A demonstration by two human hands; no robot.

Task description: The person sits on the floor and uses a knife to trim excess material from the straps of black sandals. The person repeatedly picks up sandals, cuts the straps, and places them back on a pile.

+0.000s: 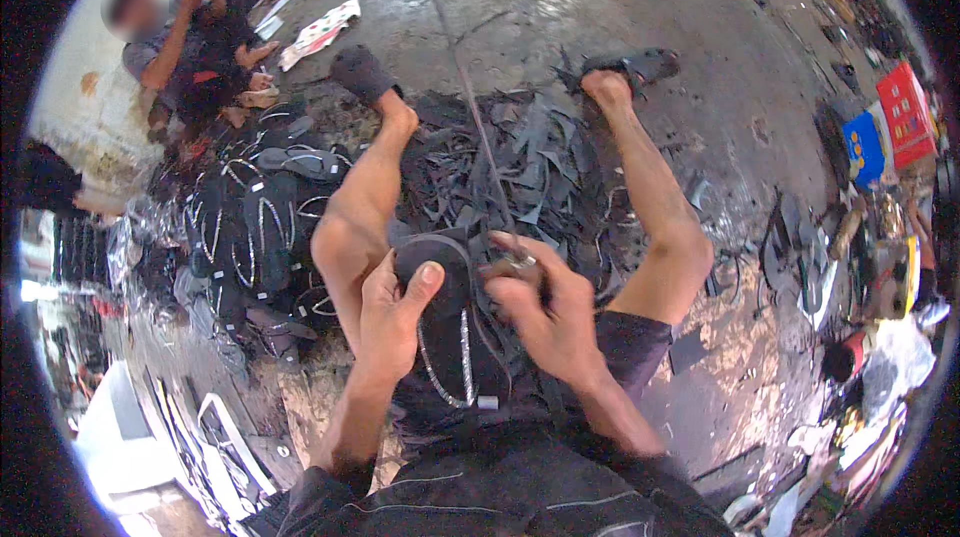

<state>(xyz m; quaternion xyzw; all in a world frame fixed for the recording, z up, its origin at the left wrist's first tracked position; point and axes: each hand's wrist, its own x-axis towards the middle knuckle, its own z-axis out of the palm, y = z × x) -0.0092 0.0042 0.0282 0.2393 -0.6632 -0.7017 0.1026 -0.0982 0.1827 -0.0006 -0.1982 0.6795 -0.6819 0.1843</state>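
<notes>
My left hand (398, 312) grips the near-black sandal (452, 337) between thumb and fingers, with the thumb pressed on the sole. A silvery, sparkling strap and a small white tag show at the sandal's lower end. Close to the sandal's right edge, my right hand (548, 307) is closed round a small dark tool with a metallic part (520, 262). Motion blurs its fingers, so the tool's kind is unclear. A long dark cord or strip (470, 97) runs from the floor ahead down to that hand. The sandal is between my bent knees.
Black offcuts (530, 152) lie heaped between my feet. Several strapped sandals (265, 207) are piled at left, near a seated person (190, 57). Red (905, 115) and blue (863, 149) boxes stand at right, above loose soles (797, 242). White strips (215, 437) lie lower left.
</notes>
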